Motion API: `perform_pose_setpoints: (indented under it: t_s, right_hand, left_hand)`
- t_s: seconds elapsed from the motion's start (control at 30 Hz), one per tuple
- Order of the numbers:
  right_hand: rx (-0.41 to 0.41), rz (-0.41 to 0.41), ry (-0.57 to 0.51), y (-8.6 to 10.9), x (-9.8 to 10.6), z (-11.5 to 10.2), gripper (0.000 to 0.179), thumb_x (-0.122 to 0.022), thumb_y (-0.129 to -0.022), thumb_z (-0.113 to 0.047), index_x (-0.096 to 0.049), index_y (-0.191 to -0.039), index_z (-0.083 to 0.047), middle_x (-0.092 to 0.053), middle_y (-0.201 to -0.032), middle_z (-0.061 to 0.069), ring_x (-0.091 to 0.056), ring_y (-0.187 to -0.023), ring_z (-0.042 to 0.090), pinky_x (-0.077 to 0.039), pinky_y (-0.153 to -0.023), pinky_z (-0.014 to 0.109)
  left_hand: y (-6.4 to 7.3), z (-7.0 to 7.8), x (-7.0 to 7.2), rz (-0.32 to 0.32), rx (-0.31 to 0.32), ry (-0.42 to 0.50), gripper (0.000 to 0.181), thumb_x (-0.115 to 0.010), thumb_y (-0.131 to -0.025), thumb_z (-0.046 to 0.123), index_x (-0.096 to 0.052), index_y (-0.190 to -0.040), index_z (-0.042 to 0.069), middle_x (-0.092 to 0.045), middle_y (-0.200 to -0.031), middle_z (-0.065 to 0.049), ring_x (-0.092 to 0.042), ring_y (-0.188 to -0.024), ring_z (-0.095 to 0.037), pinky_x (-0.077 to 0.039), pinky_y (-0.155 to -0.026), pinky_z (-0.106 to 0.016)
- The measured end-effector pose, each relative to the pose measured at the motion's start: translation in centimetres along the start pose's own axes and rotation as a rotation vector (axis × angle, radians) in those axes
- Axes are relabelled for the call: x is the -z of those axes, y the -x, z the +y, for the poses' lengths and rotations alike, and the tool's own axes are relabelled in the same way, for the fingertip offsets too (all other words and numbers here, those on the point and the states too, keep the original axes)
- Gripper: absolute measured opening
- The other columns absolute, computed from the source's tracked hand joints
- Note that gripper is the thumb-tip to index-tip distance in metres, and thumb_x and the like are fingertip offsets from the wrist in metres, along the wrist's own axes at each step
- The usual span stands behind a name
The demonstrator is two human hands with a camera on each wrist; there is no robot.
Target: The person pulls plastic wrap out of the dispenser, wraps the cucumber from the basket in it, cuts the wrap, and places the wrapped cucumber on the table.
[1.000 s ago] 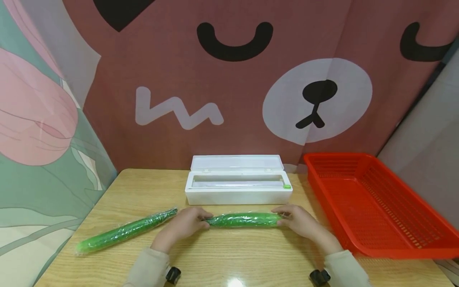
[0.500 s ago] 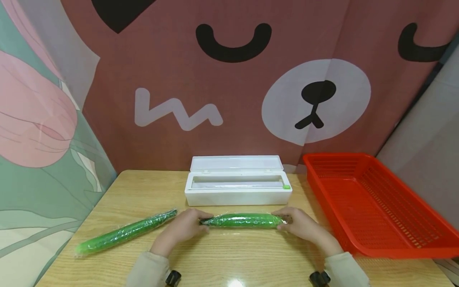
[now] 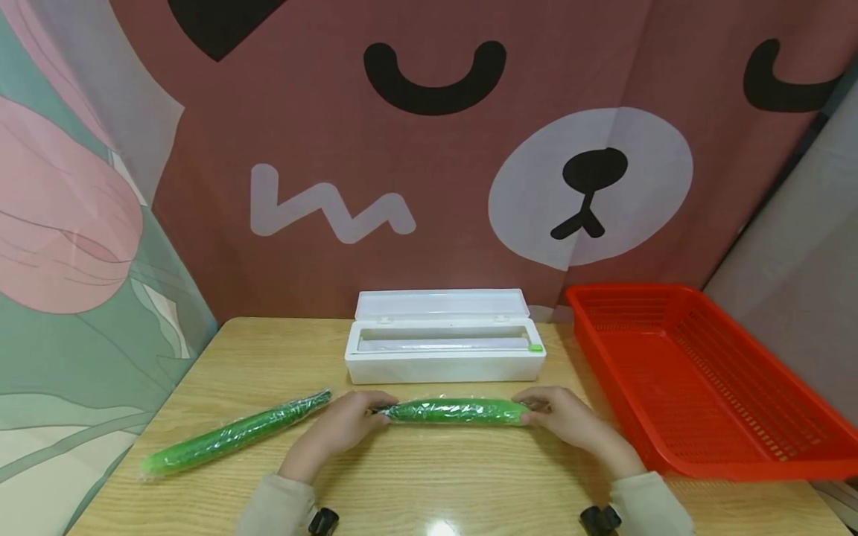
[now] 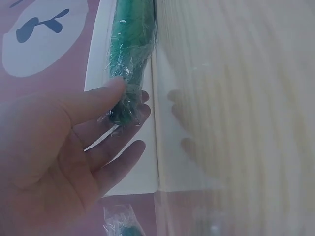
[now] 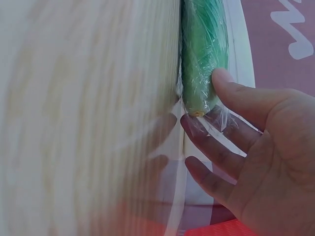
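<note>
A cucumber (image 3: 456, 411) wrapped in clear plastic film lies crosswise in front of the white cling film box (image 3: 445, 368). My left hand (image 3: 343, 423) pinches its dark, narrow end; in the left wrist view the thumb lies over the crinkled film (image 4: 133, 78) there, with the fingers behind. At the pale end, my right hand (image 3: 566, 418) holds the cucumber between thumb and fingers, and loose film (image 5: 221, 118) spreads across those fingers in the right wrist view. A second wrapped cucumber (image 3: 234, 438) rests at a slant on the table to the left.
The box's lid (image 3: 442, 304) is raised, showing a roll of film inside and a green slider (image 3: 535, 348). A red plastic basket (image 3: 643, 417) stands at the right of the wooden table (image 3: 429, 476). A bear-patterned cloth (image 3: 322, 275) hangs behind.
My left hand has shifted slightly left along with the cucumber's dark end, and my right hand slightly right. Both hands keep hold of the ends; the second cucumber, box and basket stay put.
</note>
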State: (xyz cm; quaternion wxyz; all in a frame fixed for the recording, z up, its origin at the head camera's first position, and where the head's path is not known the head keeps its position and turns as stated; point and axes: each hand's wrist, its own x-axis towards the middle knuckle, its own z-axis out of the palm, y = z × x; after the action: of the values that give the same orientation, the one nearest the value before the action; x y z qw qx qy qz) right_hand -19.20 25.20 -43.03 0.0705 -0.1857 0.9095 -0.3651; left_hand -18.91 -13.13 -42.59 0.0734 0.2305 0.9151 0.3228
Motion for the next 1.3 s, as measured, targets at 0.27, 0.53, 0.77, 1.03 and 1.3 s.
perform_pose_setpoints:
  t_s: [0.27,0.53,0.77,1.03,1.3]
  right_hand:
    - [0.019,0.013,0.003,0.0,-0.1,0.0,0.029,-0.074,-0.089,-0.013,-0.071,-0.116,-0.004,-0.071,-0.106,0.005,-0.064,-0.093,0.018,-0.053,-0.076,0.031]
    - [0.064,0.015,0.04,0.2,-0.7,-1.3,0.032,-0.069,-0.093,-0.016,-0.069,-0.121,0.0,-0.071,-0.112,0.011,-0.065,-0.1,0.024,-0.054,-0.082,0.039]
    - [0.081,0.003,0.05,0.0,-1.6,-2.8,0.032,-0.069,-0.093,-0.014,-0.07,-0.121,-0.001,-0.072,-0.109,0.008,-0.065,-0.099,0.021,-0.054,-0.085,0.042]
    - [0.098,-0.009,0.084,-0.5,-2.9,-4.9,0.029,-0.07,-0.091,-0.01,-0.071,-0.12,-0.004,-0.072,-0.104,0.003,-0.064,-0.094,0.017,-0.054,-0.084,0.042]
    - [0.106,-0.038,0.099,-1.4,-4.6,-7.1,0.029,-0.07,-0.091,-0.008,-0.07,-0.12,-0.005,-0.072,-0.108,0.005,-0.065,-0.095,0.018,-0.054,-0.083,0.041]
  left_hand:
    - [0.4,-0.2,0.1,-0.001,0.028,0.062,0.031,-0.066,-0.096,0.018,-0.068,-0.126,0.012,-0.066,-0.126,-0.005,-0.059,-0.12,-0.029,-0.047,-0.099,-0.051]
    - [1.5,0.1,0.9,0.013,0.051,0.104,0.03,-0.064,-0.097,0.018,-0.068,-0.126,0.01,-0.066,-0.125,-0.005,-0.059,-0.117,-0.029,-0.048,-0.097,-0.051]
    - [3.0,-0.1,1.5,0.062,0.073,0.046,0.027,-0.068,-0.093,0.014,-0.071,-0.12,0.011,-0.069,-0.119,-0.001,-0.062,-0.106,-0.021,-0.051,-0.089,-0.046]
    - [5.3,-0.5,2.6,0.113,0.121,0.001,0.026,-0.072,-0.091,0.016,-0.073,-0.117,0.018,-0.07,-0.115,0.004,-0.062,-0.105,-0.019,-0.052,-0.086,-0.043]
    - [7.7,-1.4,3.7,0.13,0.208,-0.007,0.029,-0.073,-0.09,0.014,-0.073,-0.118,0.022,-0.065,-0.127,-0.004,-0.06,-0.116,-0.026,-0.051,-0.091,-0.049]
